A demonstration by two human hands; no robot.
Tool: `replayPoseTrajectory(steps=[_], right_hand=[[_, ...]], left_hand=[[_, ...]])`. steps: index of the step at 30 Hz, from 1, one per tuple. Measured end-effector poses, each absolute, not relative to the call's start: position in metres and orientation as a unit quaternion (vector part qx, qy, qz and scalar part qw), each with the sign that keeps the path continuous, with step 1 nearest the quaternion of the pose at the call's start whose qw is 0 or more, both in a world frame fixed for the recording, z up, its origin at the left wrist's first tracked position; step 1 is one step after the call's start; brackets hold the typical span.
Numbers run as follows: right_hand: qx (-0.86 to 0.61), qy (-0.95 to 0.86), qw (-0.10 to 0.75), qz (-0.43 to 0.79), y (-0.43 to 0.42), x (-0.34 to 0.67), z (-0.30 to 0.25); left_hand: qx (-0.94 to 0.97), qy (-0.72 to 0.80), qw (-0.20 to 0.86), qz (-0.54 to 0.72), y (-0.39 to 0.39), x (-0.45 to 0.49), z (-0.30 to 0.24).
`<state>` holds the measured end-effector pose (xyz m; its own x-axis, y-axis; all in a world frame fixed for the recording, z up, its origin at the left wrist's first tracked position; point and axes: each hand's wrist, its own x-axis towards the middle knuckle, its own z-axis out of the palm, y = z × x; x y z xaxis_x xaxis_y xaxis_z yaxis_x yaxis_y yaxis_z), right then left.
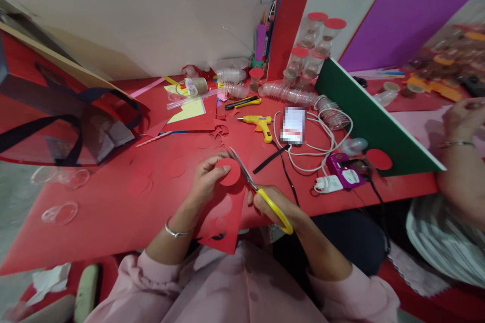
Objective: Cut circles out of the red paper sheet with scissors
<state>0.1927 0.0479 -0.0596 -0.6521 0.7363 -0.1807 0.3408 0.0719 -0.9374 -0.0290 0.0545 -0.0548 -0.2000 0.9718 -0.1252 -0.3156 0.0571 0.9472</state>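
My left hand [204, 177] pinches a red paper disc [230, 173] between thumb and fingers. Yellow-handled scissors [273, 209] are in my right hand [282, 201], their blades pointing up and away, slightly parted, beside the disc's right edge. Whether the blades touch the paper I cannot tell. Below my hands, a red sheet [232, 234] with round cut-outs hangs at the table's near edge. Thin red paper scraps [220, 132] lie just beyond my left hand.
On the red table [125, 212] are a yellow glue gun [259, 123], a phone [293, 125], looped white cable, a purple power strip [345, 171] and stacked plastic cups [288, 95]. A green board [373, 121] stands at right, with another person's arm [460, 161] beyond. A red bag [49, 106] is at left.
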Motion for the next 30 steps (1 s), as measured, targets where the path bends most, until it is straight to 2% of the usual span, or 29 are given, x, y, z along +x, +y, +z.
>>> replayPoseTrajectory(steps=[25, 30], right_hand=[[-0.388, -0.706, 0.178, 0.566, 0.046, 0.195, -0.074], [-0.422, -0.654, 0.237, 0.581, 0.047, 0.190, -0.066]], left_hand=[[0.335, 0.469, 0.548, 0.606, 0.055, -0.029, -0.056], [0.352, 0.463, 0.559, 0.591, 0.055, -0.028, -0.055]])
